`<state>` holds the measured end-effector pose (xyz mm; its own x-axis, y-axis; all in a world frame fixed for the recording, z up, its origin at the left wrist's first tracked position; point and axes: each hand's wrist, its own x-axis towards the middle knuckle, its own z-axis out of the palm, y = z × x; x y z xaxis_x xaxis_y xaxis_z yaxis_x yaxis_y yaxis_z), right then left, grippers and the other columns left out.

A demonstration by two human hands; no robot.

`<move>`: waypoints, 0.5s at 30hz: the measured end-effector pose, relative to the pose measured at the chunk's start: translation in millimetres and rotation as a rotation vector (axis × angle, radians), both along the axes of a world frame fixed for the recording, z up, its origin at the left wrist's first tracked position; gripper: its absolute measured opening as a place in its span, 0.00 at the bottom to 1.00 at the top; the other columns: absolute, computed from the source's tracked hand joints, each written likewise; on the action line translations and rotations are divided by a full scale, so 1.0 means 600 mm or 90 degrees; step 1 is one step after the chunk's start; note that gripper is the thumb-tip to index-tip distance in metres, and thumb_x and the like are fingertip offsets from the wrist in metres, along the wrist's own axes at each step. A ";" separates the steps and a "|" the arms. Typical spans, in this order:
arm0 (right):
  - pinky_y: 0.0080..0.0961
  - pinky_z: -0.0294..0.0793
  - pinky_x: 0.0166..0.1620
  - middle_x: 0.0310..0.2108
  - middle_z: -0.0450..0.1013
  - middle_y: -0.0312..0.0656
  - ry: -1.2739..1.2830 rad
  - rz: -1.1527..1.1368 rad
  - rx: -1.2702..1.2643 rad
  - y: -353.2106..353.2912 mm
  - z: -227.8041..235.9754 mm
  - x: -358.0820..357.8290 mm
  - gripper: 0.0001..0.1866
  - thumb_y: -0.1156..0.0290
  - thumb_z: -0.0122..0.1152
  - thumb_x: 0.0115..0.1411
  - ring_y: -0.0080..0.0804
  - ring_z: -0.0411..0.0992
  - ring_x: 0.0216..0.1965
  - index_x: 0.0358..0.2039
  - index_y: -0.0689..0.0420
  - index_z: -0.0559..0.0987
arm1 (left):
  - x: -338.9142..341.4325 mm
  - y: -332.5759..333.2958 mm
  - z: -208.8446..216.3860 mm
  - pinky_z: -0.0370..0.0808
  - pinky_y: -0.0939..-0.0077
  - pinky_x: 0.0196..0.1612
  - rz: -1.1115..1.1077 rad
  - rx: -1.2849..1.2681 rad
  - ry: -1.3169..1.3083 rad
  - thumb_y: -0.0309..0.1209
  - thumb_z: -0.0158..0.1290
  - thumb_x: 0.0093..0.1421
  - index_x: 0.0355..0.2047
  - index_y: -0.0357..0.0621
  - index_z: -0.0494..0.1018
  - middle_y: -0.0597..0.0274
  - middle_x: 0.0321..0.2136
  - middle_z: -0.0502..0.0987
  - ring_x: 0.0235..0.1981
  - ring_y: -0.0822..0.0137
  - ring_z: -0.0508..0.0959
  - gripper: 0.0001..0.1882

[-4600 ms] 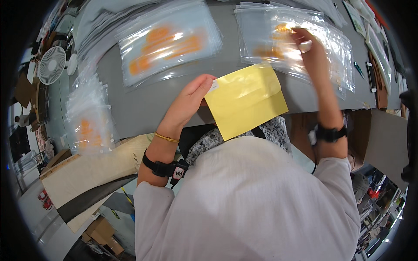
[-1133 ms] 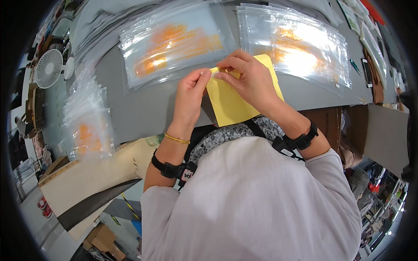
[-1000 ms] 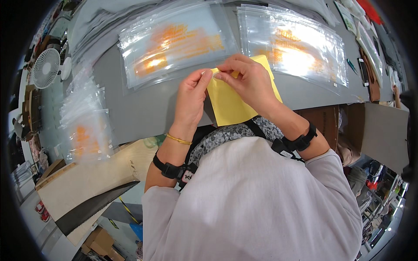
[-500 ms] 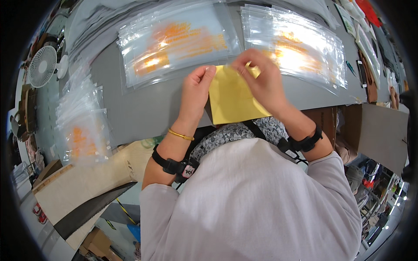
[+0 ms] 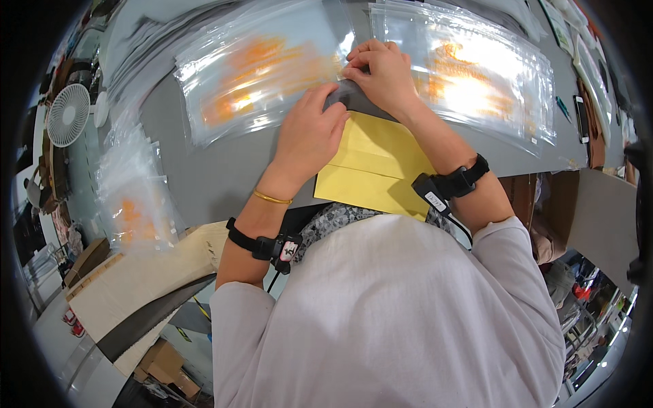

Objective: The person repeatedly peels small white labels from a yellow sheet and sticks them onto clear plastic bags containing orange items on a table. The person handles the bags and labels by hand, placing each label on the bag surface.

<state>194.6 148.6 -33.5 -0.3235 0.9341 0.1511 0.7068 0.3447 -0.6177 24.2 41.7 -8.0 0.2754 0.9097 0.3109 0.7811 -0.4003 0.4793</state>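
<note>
My right hand (image 5: pixel 382 73) is at the near right corner of the left stack of clear plastic bags (image 5: pixel 235 92), which bear orange print. Its thumb and index finger are pinched on a bag's edge there. Beside it, lower and to the left, my left hand (image 5: pixel 309 132) has its fingers stretched toward that same corner, thumb apart. A flat yellow sheet-like piece (image 5: pixel 374 166) with a crease across it lies at the table's front edge, against my body. My left fingers and thumb hover over or rest at its top left corner; contact is unclear.
Another stack of printed clear bags (image 5: pixel 469 81) lies to the right. Smaller clear bags (image 5: pixel 136 211) hang over the left edge. Grey cloth (image 5: pixel 146 51) is piled at the back left. A phone (image 5: pixel 580 119) and pen (image 5: pixel 563 109) lie right; a white fan (image 5: pixel 69 115) stands left.
Both hands have let go of the yellow piece, which now lies lower. My right hand has moved up and left to the bag stack's corner; my left hand has loosened.
</note>
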 end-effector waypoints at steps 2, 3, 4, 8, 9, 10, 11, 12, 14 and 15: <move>0.38 0.66 0.58 0.45 0.79 0.27 0.000 -0.004 0.021 -0.007 0.005 -0.004 0.07 0.64 0.72 0.59 0.37 0.71 0.52 0.31 0.53 0.87 | 0.000 0.004 -0.001 0.77 0.57 0.54 -0.007 0.010 0.014 0.27 0.59 0.64 0.35 0.38 0.77 0.52 0.56 0.77 0.54 0.49 0.77 0.05; 0.38 0.66 0.57 0.45 0.79 0.28 -0.007 -0.001 0.036 -0.010 0.008 -0.004 0.07 0.64 0.73 0.59 0.37 0.71 0.51 0.31 0.53 0.87 | -0.001 0.006 -0.001 0.77 0.57 0.54 -0.019 0.023 0.025 0.28 0.59 0.63 0.35 0.39 0.77 0.52 0.57 0.77 0.55 0.50 0.77 0.05; 0.39 0.67 0.56 0.45 0.79 0.29 -0.010 0.005 0.060 -0.013 0.009 -0.004 0.07 0.63 0.73 0.59 0.38 0.71 0.51 0.31 0.53 0.87 | -0.001 0.008 -0.002 0.77 0.57 0.54 -0.029 0.035 0.036 0.28 0.59 0.63 0.35 0.40 0.76 0.52 0.57 0.77 0.55 0.51 0.76 0.05; 0.41 0.68 0.54 0.45 0.78 0.34 -0.117 0.048 0.127 -0.006 0.016 0.004 0.11 0.61 0.75 0.58 0.41 0.72 0.50 0.33 0.54 0.85 | -0.002 0.012 -0.003 0.77 0.57 0.56 -0.046 0.027 0.039 0.27 0.58 0.63 0.35 0.38 0.75 0.51 0.57 0.78 0.57 0.51 0.76 0.05; 0.41 0.69 0.54 0.45 0.77 0.35 -0.118 0.011 0.140 0.001 0.017 0.006 0.12 0.60 0.75 0.57 0.41 0.72 0.50 0.33 0.54 0.85 | -0.001 0.012 -0.002 0.77 0.57 0.56 -0.049 0.024 0.037 0.27 0.58 0.64 0.36 0.37 0.75 0.51 0.57 0.78 0.57 0.51 0.76 0.06; 0.41 0.69 0.54 0.46 0.77 0.36 -0.117 -0.014 0.150 0.013 0.018 0.008 0.12 0.59 0.75 0.57 0.41 0.72 0.50 0.33 0.54 0.85 | -0.002 0.012 -0.002 0.77 0.57 0.57 -0.047 0.018 0.030 0.26 0.57 0.64 0.36 0.36 0.74 0.51 0.57 0.78 0.57 0.50 0.76 0.06; 0.41 0.69 0.53 0.46 0.77 0.36 -0.123 -0.049 0.178 0.023 0.018 0.007 0.13 0.59 0.76 0.57 0.41 0.72 0.50 0.33 0.54 0.85 | -0.002 0.010 -0.002 0.77 0.58 0.57 -0.047 0.017 0.035 0.27 0.57 0.65 0.35 0.36 0.74 0.50 0.58 0.78 0.58 0.50 0.76 0.06; 0.41 0.70 0.53 0.46 0.77 0.37 -0.128 -0.047 0.165 0.035 0.017 0.005 0.15 0.57 0.76 0.56 0.42 0.73 0.50 0.34 0.54 0.85 | -0.001 0.008 -0.002 0.77 0.58 0.58 -0.044 0.014 0.035 0.27 0.57 0.65 0.35 0.36 0.74 0.50 0.58 0.78 0.58 0.50 0.76 0.06; 0.40 0.70 0.52 0.46 0.77 0.38 -0.154 -0.059 0.177 0.053 0.014 -0.002 0.17 0.54 0.77 0.55 0.43 0.73 0.49 0.35 0.54 0.85 | -0.004 0.002 -0.001 0.76 0.58 0.59 -0.049 0.018 0.031 0.28 0.56 0.65 0.35 0.36 0.75 0.49 0.58 0.78 0.59 0.49 0.75 0.06; 0.40 0.70 0.52 0.45 0.77 0.39 -0.145 -0.048 0.134 0.060 0.011 -0.007 0.18 0.53 0.77 0.54 0.43 0.73 0.49 0.35 0.54 0.85 | -0.007 -0.002 0.000 0.76 0.58 0.60 -0.057 0.026 0.028 0.28 0.56 0.66 0.35 0.36 0.75 0.48 0.58 0.78 0.60 0.49 0.75 0.07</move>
